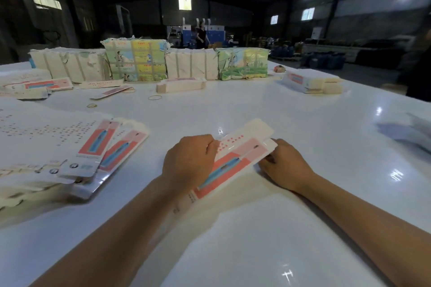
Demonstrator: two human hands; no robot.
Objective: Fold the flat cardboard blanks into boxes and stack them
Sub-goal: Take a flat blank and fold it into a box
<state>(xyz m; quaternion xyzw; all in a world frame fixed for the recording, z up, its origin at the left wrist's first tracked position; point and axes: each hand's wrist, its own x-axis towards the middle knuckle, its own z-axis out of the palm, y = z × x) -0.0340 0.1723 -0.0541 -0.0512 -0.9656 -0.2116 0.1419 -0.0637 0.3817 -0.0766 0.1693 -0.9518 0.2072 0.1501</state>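
Near the table's [303, 123] centre, the left hand [189, 161] and right hand [285, 165] pinch the cardboard blank [235, 158] by opposite long edges; uneven squeezing could crease it off its score lines.

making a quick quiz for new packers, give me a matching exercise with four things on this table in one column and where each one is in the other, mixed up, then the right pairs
Things
1. cardboard blank
2. fanned pile of flat blanks
3. wrapped bundles
4. rubber band

Places
A. in a row along the far edge of the table
B. held between the left hand and right hand
C. lying loose mid-table, in front of the bundles
D. on the near left of the table

Pairs: 1-B, 2-D, 3-A, 4-C
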